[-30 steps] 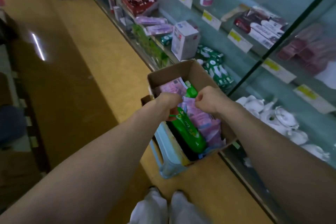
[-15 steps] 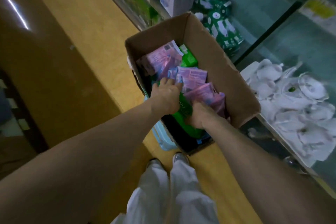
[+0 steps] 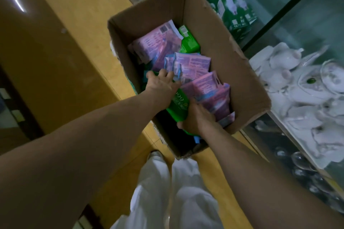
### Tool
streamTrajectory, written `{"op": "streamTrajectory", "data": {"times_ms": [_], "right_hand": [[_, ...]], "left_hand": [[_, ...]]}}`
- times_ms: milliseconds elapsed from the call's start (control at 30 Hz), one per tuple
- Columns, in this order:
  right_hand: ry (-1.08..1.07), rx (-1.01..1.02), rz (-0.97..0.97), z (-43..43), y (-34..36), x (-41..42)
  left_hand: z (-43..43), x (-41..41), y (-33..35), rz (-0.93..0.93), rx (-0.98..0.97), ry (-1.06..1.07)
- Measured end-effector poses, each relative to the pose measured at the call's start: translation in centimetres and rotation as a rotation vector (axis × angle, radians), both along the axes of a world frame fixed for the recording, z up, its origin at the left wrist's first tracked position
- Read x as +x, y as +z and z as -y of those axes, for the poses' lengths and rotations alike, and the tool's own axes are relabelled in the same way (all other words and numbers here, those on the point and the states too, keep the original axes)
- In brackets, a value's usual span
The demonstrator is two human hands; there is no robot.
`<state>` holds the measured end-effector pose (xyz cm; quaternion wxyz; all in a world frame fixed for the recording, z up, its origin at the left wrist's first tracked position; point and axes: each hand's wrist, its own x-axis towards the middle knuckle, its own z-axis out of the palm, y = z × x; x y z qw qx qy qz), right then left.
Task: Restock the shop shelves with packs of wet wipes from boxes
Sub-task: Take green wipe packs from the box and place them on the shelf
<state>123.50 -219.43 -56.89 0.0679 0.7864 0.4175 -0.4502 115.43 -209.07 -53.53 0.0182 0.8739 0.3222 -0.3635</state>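
An open cardboard box (image 3: 219, 29) stands on the floor beside the glass shelves, holding several pink wet wipe packs (image 3: 191, 65) and green packs. A long green pack (image 3: 178, 104) lies along the box's near left side. My left hand (image 3: 161, 84) reaches into the box and lies over the far end of that green pack, fingers bent against the pink packs. My right hand (image 3: 197, 119) grips the near end of the green pack, thumb around its edge. A second green pack (image 3: 189, 42) shows at the box's far end.
Glass shelves run along the right: green boxes (image 3: 232, 7) at the top, white ceramic pieces (image 3: 301, 89) lower right. Tan floor (image 3: 74, 24) spreads to the left. My white trouser legs (image 3: 173, 191) stand just before the box.
The view has dropped and closed in on the box. Both hands went from its top down among the packs; the right hand now grips the green pack's near end.
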Motion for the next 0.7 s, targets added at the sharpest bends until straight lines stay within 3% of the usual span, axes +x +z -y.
{"op": "streamTrajectory", "data": {"times_ms": [400,700], "right_hand": [[0.278,0.055,0.170,-3.2,10.3,4.8],[0.604,0.263,0.231,-8.8,20.1,0.4]], "left_hand": [[-0.9,-0.8,7.9,0.168,-0.010,0.240],[-1.5,-8.0,17.3,0.300,0.085,0.595]]}}
